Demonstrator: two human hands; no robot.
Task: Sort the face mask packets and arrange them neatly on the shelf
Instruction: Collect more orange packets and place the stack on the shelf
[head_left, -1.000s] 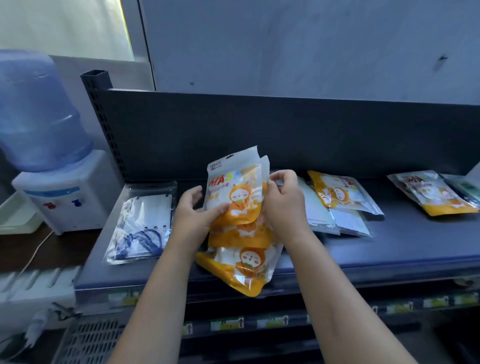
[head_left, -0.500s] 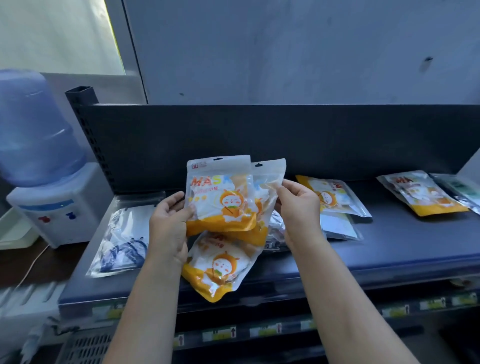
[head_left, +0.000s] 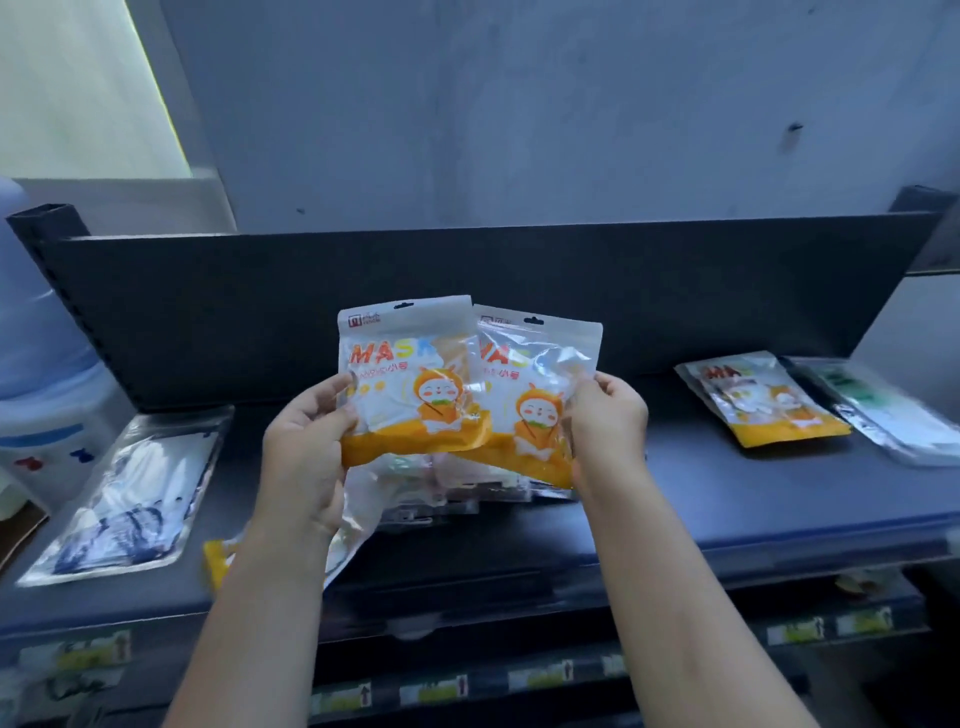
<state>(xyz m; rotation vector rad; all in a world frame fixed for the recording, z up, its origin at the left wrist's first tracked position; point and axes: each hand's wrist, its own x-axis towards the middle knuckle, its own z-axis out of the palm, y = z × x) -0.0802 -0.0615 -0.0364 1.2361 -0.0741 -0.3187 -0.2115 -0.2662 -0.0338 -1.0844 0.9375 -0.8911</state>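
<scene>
My bare forearms reach forward, raised; my left hand (head_left: 306, 447) and right hand (head_left: 605, 421) each pinch closed, thumbs on top.

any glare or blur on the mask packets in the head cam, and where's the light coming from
Head view: glare whitens the clear film of the right orange packet by the right hand; the left orange packet in the left hand reads sharply; the green packet at far right is smeared; light enters from the window at upper left.
</scene>
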